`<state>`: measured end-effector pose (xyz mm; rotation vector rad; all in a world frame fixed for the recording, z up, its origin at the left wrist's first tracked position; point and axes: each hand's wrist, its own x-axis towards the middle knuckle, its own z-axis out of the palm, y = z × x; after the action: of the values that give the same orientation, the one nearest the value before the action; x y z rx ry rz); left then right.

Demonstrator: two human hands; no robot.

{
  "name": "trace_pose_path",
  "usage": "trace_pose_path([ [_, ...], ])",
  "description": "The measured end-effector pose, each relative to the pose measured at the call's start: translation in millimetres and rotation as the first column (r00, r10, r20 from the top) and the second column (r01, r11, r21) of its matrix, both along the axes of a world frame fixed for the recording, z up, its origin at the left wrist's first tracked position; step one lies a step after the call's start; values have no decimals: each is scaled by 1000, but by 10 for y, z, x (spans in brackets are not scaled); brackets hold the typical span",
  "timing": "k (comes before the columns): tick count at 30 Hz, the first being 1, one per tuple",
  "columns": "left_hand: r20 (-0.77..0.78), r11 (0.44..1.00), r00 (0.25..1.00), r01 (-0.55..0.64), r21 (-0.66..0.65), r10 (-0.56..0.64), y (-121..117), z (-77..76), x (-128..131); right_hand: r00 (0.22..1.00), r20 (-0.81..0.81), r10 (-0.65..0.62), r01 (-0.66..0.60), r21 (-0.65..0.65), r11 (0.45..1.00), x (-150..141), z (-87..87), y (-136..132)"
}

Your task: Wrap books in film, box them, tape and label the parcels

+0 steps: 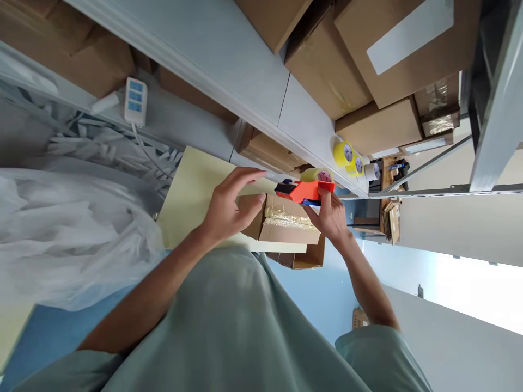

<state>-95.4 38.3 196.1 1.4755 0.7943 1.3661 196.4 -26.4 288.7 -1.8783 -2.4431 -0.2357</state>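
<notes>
Nearby stands shelving (pixel 229 60); right fingers (pixel 326 202) grip dispenser (pixel 304 191), left fingers (pixel 245 175) spread (cream tabletop (pixel 196 182), apparently).

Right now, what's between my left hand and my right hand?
In the head view, the orange tape dispenser, gripped by your right hand, points toward your left hand without touching it. Part of the taped cardboard box shows there too.

long grey shelf (pixel 229 60) running diagonally, brown cartons (pixel 379 125) stacked on it, one with a white label (pixel 411 35). near its end, two yellow tape rolls (pixel 340 154), a white roll (pixel 369 172) just beside. left: white power strip (pixel 135 103) with blue sockets, cord trailing over pale strips (pixel 110 142); large translucent plastic sheeting (pixel 73 234) heaped nearby. blue floor (pixel 327 294) below.
</notes>
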Motion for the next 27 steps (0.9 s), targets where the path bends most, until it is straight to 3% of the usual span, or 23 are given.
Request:
trace_pose_path([
  [5,-20,996,996,85,16,-85,-97,91,-104,997,30,76,-75,-30,997,-184,173,-202],
  [10,-42,988,988,151,14,-151,-156,71,-127,993,57,102,-97,-86,992,-287,276,-288],
  [20,17,991,991,129,20,-129,-191,-49,-58,988,43,151,-144,-141,980,-411,295,-332],
  [27,109,951,970,237,-199,-219,-222,-214,28,999,44,18,-8,-215,977,-504,354,-332],
])
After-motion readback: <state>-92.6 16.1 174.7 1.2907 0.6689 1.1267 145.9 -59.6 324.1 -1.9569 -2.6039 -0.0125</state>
